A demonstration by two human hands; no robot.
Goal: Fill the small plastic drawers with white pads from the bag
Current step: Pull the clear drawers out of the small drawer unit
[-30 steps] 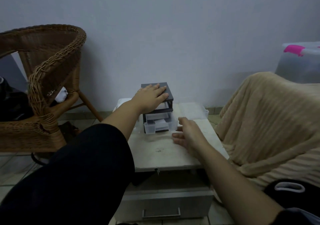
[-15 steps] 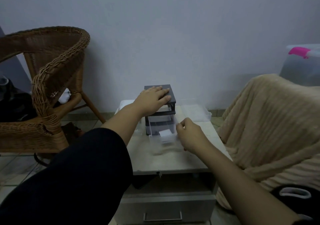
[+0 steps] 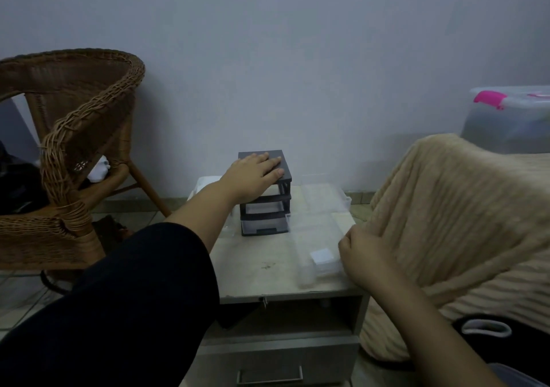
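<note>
A small dark drawer unit stands at the back of the low cabinet top. My left hand lies flat on its top, fingers straight. One clear drawer sits in its lowest slot, and the slots above look empty. My right hand grips the right side of a pulled-out clear drawer at the front right of the top. A white pad lies inside it. Another clear drawer rests at the back right. A white bag shows behind my left forearm.
A wicker chair stands to the left. A beige blanket drapes close against the cabinet's right edge. Behind it is a clear storage box with a pink latch. The cabinet has a drawer handle below.
My right hand pulled a clear drawer with a pad fully out of the unit and carried it to the front right of the top. My left hand stayed on the unit.
</note>
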